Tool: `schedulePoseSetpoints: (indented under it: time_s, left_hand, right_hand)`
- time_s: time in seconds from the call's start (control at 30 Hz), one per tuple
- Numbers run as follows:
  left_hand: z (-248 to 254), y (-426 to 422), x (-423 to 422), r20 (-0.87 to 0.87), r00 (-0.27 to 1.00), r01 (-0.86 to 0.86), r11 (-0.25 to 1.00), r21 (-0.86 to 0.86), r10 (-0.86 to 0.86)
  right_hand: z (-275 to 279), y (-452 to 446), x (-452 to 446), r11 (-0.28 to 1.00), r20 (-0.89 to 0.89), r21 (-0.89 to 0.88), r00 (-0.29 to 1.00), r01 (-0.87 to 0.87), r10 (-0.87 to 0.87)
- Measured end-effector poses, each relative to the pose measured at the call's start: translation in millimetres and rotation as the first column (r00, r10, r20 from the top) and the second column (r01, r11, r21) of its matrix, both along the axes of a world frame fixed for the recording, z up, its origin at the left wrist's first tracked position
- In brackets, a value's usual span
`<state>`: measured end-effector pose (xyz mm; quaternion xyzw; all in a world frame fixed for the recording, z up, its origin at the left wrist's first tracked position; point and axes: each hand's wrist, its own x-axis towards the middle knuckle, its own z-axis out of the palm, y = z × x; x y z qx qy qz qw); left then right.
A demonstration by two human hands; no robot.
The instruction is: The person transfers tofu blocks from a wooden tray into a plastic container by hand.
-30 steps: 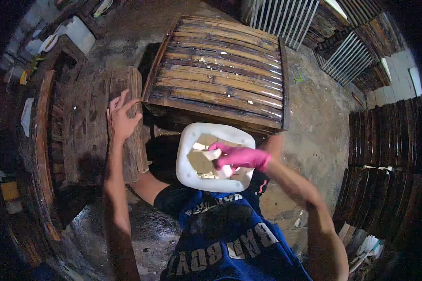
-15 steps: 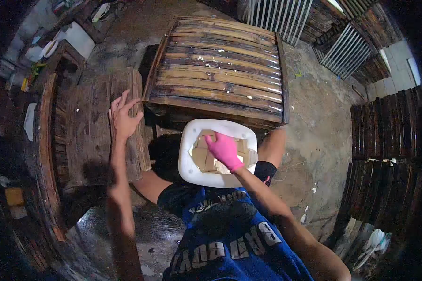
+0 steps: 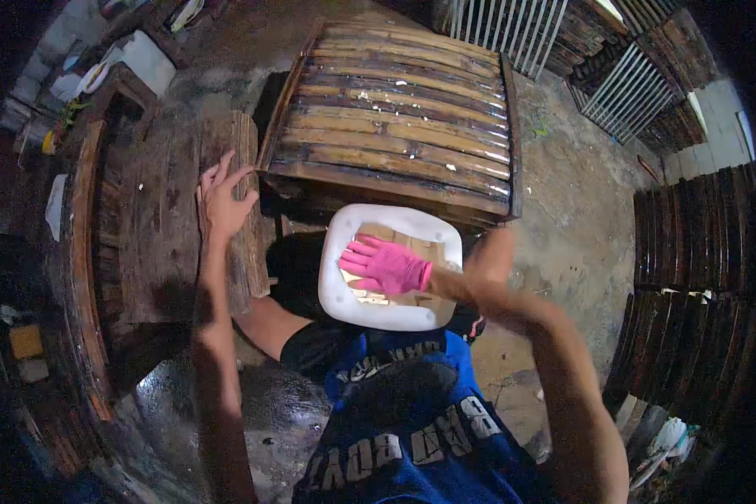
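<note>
My right hand (image 3: 386, 265) wears a pink glove and is stretched flat, fingers apart, over the opening of a white plastic tub (image 3: 332, 290). Tan, flat-sided pieces (image 3: 376, 229) lie inside the tub; the glove covers many of them, and I cannot tell whether it touches them. The tub sits between my legs. Bare and with fingers spread, my left hand (image 3: 224, 202) rests at the edge of a dark wooden bench (image 3: 164, 227) on the left, holding nothing.
A bamboo-slat table (image 3: 395, 134) with small white crumbs on it stands just beyond the tub. Dark stacked wooden slats (image 3: 689, 227) line the right side. Metal grates (image 3: 626, 92) lean at the back right. A concrete floor (image 3: 571, 210) shows between them.
My right hand has turned from pointing down into the tub to lying flat across its opening, fingers pointing left, with the forearm swung right. My left hand stays on the bench edge.
</note>
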<state>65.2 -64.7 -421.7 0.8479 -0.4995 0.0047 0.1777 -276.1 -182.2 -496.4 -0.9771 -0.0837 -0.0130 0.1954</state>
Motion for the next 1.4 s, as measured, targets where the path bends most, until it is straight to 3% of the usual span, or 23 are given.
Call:
schedulePoseSetpoints:
  time_s: [0.17,0.2,0.23,0.3,0.33,0.5,0.6,0.7,0.77,0.87,0.97,1.0,1.07,1.1,1.17,1.2,1.23,1.3,1.33,1.37,1.4]
  left_hand:
    - [9.6,-3.0,-0.2,-0.023,1.0,0.006,1.0,-0.006,-0.006]
    - [8.8,-1.4,-0.7,-0.026,1.0,0.009,1.0,0.005,-0.009]
    - [8.4,-1.2,-0.9,-0.012,1.0,0.013,1.0,0.016,-0.012]
    - [10.2,-5.7,1.4,0.005,1.0,-0.002,1.0,0.015,0.002]
    - [10.0,-4.0,1.1,-0.008,1.0,0.005,1.0,0.003,-0.005]
    - [4.4,-4.2,1.8,0.044,0.999,-0.019,0.999,0.026,0.018]
    - [9.4,-4.2,3.1,0.021,1.0,0.011,1.0,0.02,-0.011]
    - [7.1,-2.4,2.3,0.019,1.0,-0.003,0.999,0.038,0.002]
    - [4.3,-3.0,5.0,0.003,0.999,0.033,0.999,-0.027,-0.033]
    - [2.0,-3.9,7.7,-0.04,0.998,0.049,0.998,-0.033,-0.051]
    - [4.0,-3.3,8.3,-0.009,0.998,0.063,0.997,-0.035,-0.063]
    - [5.3,-1.9,6.9,-0.011,0.998,0.067,0.997,-0.028,-0.067]
    - [8.0,-3.1,4.4,-0.003,1.0,0.021,0.999,0.025,-0.021]
    - [7.6,-1.8,4.2,-0.002,1.0,0.016,1.0,0.024,-0.016]
    - [5.8,-1.1,5.1,0.0,0.999,0.049,0.999,-0.008,-0.049]
    - [5.1,-0.8,5.6,0.007,0.999,0.054,0.999,-0.007,-0.054]
    - [4.8,0.1,5.1,0.023,0.998,0.055,0.998,-0.004,-0.055]
    - [1.6,-0.5,7.4,0.05,0.996,0.079,0.997,-0.008,-0.079]
    - [-0.1,2.0,7.7,0.103,0.99,0.106,0.993,-0.06,-0.099]
    - [-3.8,3.7,4.9,0.152,0.981,0.138,0.984,-0.111,-0.121]
    - [1.1,2.7,-5.1,0.291,0.941,0.227,0.959,-0.168,-0.171]
  right_hand:
    - [-10.7,-27.8,-7.2,0.94,0.047,0.014,0.939,-0.341,0.34]
    - [-15.4,-20.4,-0.5,0.955,0.14,0.234,0.978,-0.183,0.154]
    - [-16.3,-12.9,-5.4,0.953,0.138,0.241,0.979,-0.182,0.152]
    - [-1.3,-4.8,-10.6,0.956,-0.113,-0.039,0.952,-0.289,0.283]
    - [-18.0,-4.3,-17.6,0.954,-0.1,-0.026,0.95,-0.3,0.296]
    - [9.6,-10.2,-11.0,0.98,0.074,0.048,0.979,-0.191,0.187]
    - [16.1,-1.6,-17.7,0.933,-0.224,-0.155,0.932,-0.323,0.285]
    - [30.8,-5.1,-11.5,0.947,-0.164,0.296,0.97,-0.126,0.18]
    - [32.4,3.3,-6.4,0.917,0.17,0.373,0.982,-0.139,0.08]
    - [42.6,-6.1,-9.2,0.955,-0.24,0.296,0.965,-0.029,0.104]
    - [54.1,-9.1,-10.4,0.979,-0.622,0.203,0.775,0.021,0.113]
    - [56.6,-8.0,-17.8,0.977,-0.622,0.21,0.774,0.025,0.114]
    - [67.1,-20.0,-42.0,0.911,-0.272,0.316,0.945,0.266,-0.182]
    - [83.5,-22.4,-48.7,0.912,-0.271,0.315,0.946,0.262,-0.178]
    - [118.1,-22.5,-62.1,0.734,-0.497,0.388,0.798,0.557,-0.342]
    - [110.6,-20.0,-72.4,0.753,-0.379,0.358,0.823,0.553,-0.424]
    - [112.7,-10.1,-75.8,0.746,-0.373,0.363,0.821,0.558,-0.432]
    - [129.2,10.8,-79.5,0.452,-0.635,0.347,0.56,0.822,-0.532]
    - [111.5,21.3,-86.1,0.696,-0.253,0.337,0.773,0.634,-0.582]
    - [99.5,33.3,-92.1,0.755,-0.077,0.337,0.816,0.563,-0.574]
    - [96.5,43.7,-94.6,0.768,-0.102,0.273,0.812,0.579,-0.575]
